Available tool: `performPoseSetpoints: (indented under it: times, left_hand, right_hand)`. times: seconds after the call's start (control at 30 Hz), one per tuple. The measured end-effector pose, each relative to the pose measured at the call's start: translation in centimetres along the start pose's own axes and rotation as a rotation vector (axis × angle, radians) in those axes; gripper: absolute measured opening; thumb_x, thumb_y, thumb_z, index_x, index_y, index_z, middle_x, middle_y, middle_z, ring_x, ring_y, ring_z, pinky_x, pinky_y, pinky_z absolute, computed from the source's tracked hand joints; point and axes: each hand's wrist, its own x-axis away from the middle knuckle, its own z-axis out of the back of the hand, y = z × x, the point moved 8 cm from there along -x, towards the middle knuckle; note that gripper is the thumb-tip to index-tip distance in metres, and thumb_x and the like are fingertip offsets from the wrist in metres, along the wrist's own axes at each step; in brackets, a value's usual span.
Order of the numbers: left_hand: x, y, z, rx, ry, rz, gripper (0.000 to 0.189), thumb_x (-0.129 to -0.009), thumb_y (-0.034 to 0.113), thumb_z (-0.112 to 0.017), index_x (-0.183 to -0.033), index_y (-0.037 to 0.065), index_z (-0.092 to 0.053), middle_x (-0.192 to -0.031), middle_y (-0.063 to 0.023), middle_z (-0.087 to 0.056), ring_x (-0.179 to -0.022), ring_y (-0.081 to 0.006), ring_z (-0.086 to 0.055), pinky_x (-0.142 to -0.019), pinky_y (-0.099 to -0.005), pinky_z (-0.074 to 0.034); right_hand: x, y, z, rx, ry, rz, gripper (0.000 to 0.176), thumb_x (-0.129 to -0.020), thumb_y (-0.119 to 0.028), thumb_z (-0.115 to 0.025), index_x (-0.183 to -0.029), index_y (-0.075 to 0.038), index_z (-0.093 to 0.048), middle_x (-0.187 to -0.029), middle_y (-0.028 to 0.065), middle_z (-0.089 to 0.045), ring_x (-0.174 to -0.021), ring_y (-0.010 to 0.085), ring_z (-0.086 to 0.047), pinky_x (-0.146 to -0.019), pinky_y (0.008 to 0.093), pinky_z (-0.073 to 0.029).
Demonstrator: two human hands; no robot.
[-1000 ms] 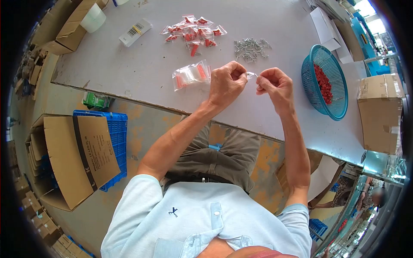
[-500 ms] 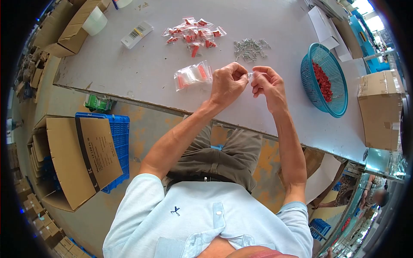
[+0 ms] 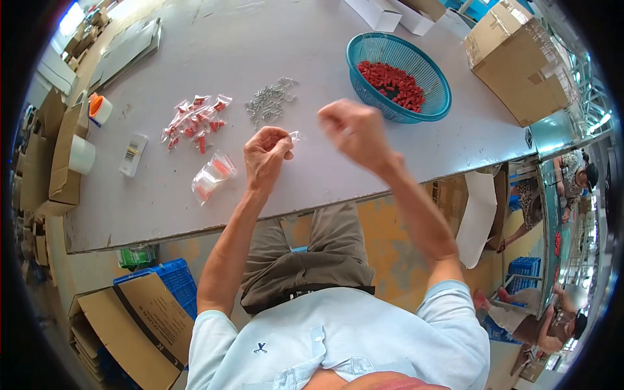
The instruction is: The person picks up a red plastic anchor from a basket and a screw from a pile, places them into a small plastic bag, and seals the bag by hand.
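My left hand is closed, pinching a small clear plastic bag between thumb and fingers above the table. Smeared by motion, my right hand is over the table just in front of a blue-green plastic basket, its fingers too blurred to read. Inside the basket lie many small red plastic pieces. A pile of small silvery screws sits beyond my left hand. To its left are filled clear bags with red pieces, and nearer me a stack of flat clear bags.
A barcoded white box, a tape roll and an open carton stand at the left. A taped cardboard box is at the right, white boxes at the back. Two people are at far right.
My right hand has moved away from my left, rightward to the basket. The left hand keeps its pinch, and the small bag now shows. The whole view has swung to the right.
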Motion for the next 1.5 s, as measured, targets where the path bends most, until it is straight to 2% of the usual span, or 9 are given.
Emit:
performPoseSetpoints:
  times: [0.13, 0.27, 0.43, 0.53, 0.8, 1.0, 1.17, 1.3, 1.5]
  left_hand:
    - [-1.2, -0.1, -2.8, 0.172, -0.131, 0.027, 0.006, -0.095, 0.001, -0.069, -0.101, 0.001, -0.070, -0.084, -0.0062, -0.072, -0.071, -0.0118, -0.068, -0.064, -0.0259, -0.057]
    - [-2.0, -0.4, -4.6, 0.091, -0.144, -0.045, 0.005, -0.094, -0.001, -0.068, -0.098, 0.000, -0.070, -0.082, -0.0044, -0.071, -0.071, -0.0099, -0.068, -0.064, -0.0249, -0.056]
    - [-2.1, -0.5, -4.8, -0.066, -0.177, -0.055, 0.007, -0.094, -0.005, -0.067, -0.099, -0.001, -0.069, -0.083, -0.0038, -0.071, -0.073, -0.0079, -0.067, -0.065, -0.0232, -0.057]
    - [-2.3, -0.5, -4.5, -0.066, -0.164, -0.039, 0.007, -0.094, -0.005, -0.067, -0.100, 0.000, -0.069, -0.085, -0.0039, -0.071, -0.073, -0.0077, -0.067, -0.065, -0.0227, -0.057]
    - [-2.8, -0.5, -3.6, -0.061, -0.096, -0.033, 0.008, -0.095, -0.005, -0.066, -0.101, 0.000, -0.069, -0.086, -0.0038, -0.072, -0.075, -0.0076, -0.068, -0.067, -0.0233, -0.059]
    - [-2.9, -0.5, -3.2, 0.010, -0.024, 0.001, 0.006, -0.091, -0.002, -0.071, -0.097, -0.001, -0.071, -0.082, -0.0028, -0.071, -0.071, -0.0080, -0.067, -0.065, -0.0228, -0.056]
    - [-3.0, -0.3, -3.3, 0.081, -0.052, 0.099, 0.007, -0.092, -0.002, -0.071, -0.098, -0.001, -0.070, -0.085, -0.0063, -0.072, -0.073, -0.0108, -0.070, -0.066, -0.0251, -0.060]
    - [-2.6, 0.2, -3.4, 0.065, -0.113, 0.090, 0.008, -0.092, 0.004, -0.073, -0.096, -0.002, -0.070, -0.082, -0.0082, -0.073, -0.071, -0.0128, -0.071, -0.065, -0.0272, -0.059]
    - [-2.6, 0.0, -2.8, 0.060, -0.069, 0.115, 0.010, -0.091, 0.006, -0.074, -0.095, -0.002, -0.071, -0.084, -0.0083, -0.074, -0.071, -0.0118, -0.071, -0.065, -0.0258, -0.060]
  right_hand:
    - [-2.8, 9.6, 8.5, 0.133, -0.029, -0.172, 0.022, -0.093, -0.016, -0.073, -0.110, -0.002, -0.074, -0.096, 0.0145, -0.077, -0.083, 0.0272, -0.076, -0.074, 0.0378, -0.059]
    - [-0.3, 22.2, 9.0, 0.560, -0.547, -0.364, 0.038, -0.088, -0.027, -0.077, -0.118, -0.005, -0.070, -0.110, 0.0167, -0.076, -0.100, 0.0342, -0.073, -0.087, 0.0427, -0.057]
    - [-0.5, 23.6, 5.9, 0.401, -0.731, -0.569, 0.038, -0.083, -0.026, -0.080, -0.114, -0.006, -0.071, -0.113, 0.0181, -0.073, -0.103, 0.0309, -0.070, -0.089, 0.0420, -0.056]
    - [-1.3, 21.9, 4.9, 0.264, -0.716, -0.716, 0.031, -0.074, 0.001, -0.068, -0.104, 0.000, -0.072, -0.100, 0.0169, -0.074, -0.085, 0.0271, -0.074, -0.076, 0.0378, -0.062]
    - [-2.1, 22.6, 6.4, -0.121, -0.475, -0.665, 0.013, -0.083, -0.002, -0.068, -0.095, 0.002, -0.071, -0.076, 0.0097, -0.074, -0.065, 0.0143, -0.071, -0.060, 0.0295, -0.062]
    - [-1.8, 22.1, 8.6, -0.422, -0.216, -0.692, 0.008, -0.092, -0.005, -0.073, -0.099, -0.003, -0.068, -0.088, 0.0066, -0.074, -0.076, 0.0102, -0.071, -0.064, 0.0251, -0.060]
    - [-1.5, 14.6, 8.7, -0.691, 0.071, -0.621, 0.011, -0.093, -0.001, -0.074, -0.097, -0.005, -0.066, -0.095, 0.0084, -0.075, -0.082, 0.0131, -0.073, -0.067, 0.0260, -0.060]
    - [0.3, 8.0, 3.4, -0.764, 0.067, -0.427, 0.012, -0.094, 0.003, -0.073, -0.099, -0.004, -0.065, -0.096, 0.0086, -0.074, -0.087, 0.0138, -0.073, -0.069, 0.0249, -0.057]
    - [2.7, 5.5, -4.1, -0.885, 0.122, -0.470, 0.011, -0.097, -0.001, -0.074, -0.099, -0.003, -0.064, -0.100, 0.0087, -0.073, -0.086, 0.0125, -0.071, -0.072, 0.0252, -0.057]
